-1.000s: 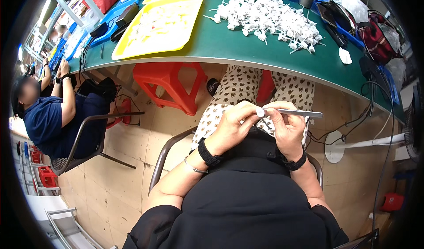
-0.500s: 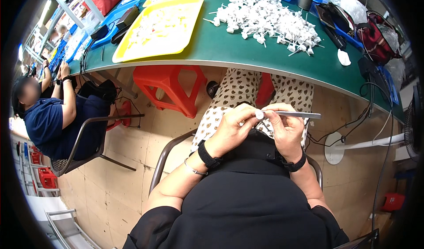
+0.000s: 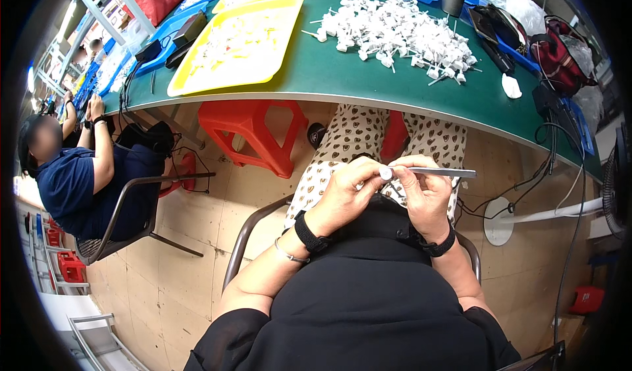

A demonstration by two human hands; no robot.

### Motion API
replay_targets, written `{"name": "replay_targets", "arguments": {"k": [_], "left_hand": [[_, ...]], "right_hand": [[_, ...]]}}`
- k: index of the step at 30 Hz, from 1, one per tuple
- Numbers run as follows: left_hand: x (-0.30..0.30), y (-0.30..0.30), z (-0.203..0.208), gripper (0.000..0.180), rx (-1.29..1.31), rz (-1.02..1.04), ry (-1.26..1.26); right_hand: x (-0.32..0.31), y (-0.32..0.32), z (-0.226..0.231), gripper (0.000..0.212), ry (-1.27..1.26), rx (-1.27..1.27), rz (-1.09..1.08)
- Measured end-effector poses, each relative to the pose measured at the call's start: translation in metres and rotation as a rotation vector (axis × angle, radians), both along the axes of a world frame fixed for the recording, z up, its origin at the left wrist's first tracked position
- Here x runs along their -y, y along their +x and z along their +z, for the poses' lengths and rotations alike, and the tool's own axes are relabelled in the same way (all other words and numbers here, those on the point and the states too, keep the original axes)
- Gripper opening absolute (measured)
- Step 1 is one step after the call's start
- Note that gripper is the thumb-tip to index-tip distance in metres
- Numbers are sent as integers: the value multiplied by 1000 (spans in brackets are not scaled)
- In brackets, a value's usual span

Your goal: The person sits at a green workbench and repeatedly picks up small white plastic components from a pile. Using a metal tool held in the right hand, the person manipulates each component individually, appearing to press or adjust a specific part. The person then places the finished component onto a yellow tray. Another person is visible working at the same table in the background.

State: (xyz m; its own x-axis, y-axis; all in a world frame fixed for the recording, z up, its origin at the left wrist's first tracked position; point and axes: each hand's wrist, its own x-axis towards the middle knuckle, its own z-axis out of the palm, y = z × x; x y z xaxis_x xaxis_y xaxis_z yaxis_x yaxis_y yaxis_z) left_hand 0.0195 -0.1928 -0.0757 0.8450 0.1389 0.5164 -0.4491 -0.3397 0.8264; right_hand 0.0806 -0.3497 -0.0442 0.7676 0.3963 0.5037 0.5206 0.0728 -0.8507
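Observation:
Above my lap, my left hand [image 3: 349, 190] pinches a small white plastic part [image 3: 386, 173] between thumb and fingertips, its round end showing. My right hand [image 3: 429, 196] is closed round a slim, flat grey metal tool [image 3: 446, 171], which sticks out to the right past the fingers. The tool's working end meets the white part where both sets of fingertips come together; that tip is too small to make out. On the green table [image 3: 329, 81] beyond, a large pile of similar white parts with thin stems [image 3: 398, 32] is heaped.
A yellow tray [image 3: 276, 45] of small pieces sits left of the pile, near the table edge. A red stool [image 3: 253, 124] stands under the table. To the left a co-worker [image 3: 85, 180] sits on a chair. Cables and a white fan stand [image 3: 498, 219] are at the right.
Both hands keep nearly the same place and grip. The metal tool and white part have shifted only very slightly; the whole view has moved a little too.

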Motion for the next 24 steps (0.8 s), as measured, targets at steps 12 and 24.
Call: {"name": "replay_targets", "arguments": {"k": [12,24], "left_hand": [[2,-2,2,17,-58,-28,-66],[2,-3,3,12,-30,-48,-43]], "right_hand": [[3,-2,4,9,50,-179,-6],[5,0,8,7,56,-136,38]]}}
